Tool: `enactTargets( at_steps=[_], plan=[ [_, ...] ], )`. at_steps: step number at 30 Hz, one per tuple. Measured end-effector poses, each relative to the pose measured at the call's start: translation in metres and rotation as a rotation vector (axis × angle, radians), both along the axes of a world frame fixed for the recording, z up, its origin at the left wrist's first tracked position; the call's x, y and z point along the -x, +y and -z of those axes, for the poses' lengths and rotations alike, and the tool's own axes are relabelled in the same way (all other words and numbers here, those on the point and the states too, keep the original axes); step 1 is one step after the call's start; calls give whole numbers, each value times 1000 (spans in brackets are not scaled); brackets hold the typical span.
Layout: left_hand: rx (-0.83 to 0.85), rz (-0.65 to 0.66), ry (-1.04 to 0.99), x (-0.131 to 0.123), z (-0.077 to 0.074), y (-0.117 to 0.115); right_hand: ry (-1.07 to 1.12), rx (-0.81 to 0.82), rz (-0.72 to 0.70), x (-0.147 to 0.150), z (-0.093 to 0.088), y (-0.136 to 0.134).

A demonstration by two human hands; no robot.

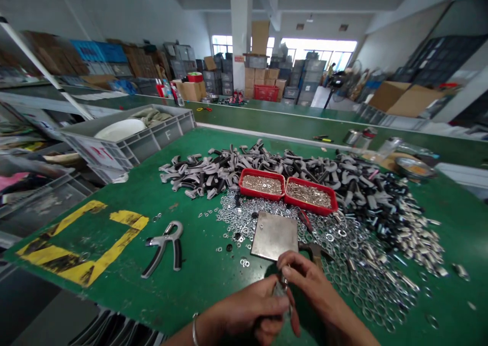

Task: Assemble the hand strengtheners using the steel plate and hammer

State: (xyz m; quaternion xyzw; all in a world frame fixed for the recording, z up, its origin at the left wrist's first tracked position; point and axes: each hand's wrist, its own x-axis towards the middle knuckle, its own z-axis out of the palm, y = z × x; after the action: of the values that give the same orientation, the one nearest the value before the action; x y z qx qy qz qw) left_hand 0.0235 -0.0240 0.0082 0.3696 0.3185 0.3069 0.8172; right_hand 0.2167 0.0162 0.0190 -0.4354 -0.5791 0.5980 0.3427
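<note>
Small shiny metal part (pixel 284 281): gripped in left hand (pixel 261 305), its top pinched by right hand (pixel 305 276), apparently for steadiness. Square grey metal plate (pixel 275 236): just beyond both hands, presumably for easy reach.

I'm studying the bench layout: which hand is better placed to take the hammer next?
Probably the right hand: the hammer lies just beyond it. The left hand is farther left, holding a metal piece, which the right seems to touch.
</note>
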Motion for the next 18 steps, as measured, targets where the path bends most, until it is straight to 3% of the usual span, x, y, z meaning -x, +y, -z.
enactTargets(
  at_steps=[3, 5, 6, 9, 11, 13, 18],
  plan=[
    [104, -216, -109, -3, 1, 7, -375, -253, 98, -30, 10, -1],
    [41, -442, -80, -3, 0, 19, -704, -463, 112, -46, 23, -3],
    [-7, -491, -31, -2, -1, 25, -843, -538, 84, -52, 30, -5],
    [-162, -401, 189, 0, 1, 41, -1055, -656, -14, -56, 45, -9],
    [-241, -366, 318, -1, 5, 46, -1005, -674, -10, -53, 45, -10],
    [-283, -422, 412, -5, 8, 46, -810, -608, 65, -47, 37, -11],
    [-433, -551, 503, -19, -9, 39, -76, -25, 236, -17, 9, -15]
  ],
)
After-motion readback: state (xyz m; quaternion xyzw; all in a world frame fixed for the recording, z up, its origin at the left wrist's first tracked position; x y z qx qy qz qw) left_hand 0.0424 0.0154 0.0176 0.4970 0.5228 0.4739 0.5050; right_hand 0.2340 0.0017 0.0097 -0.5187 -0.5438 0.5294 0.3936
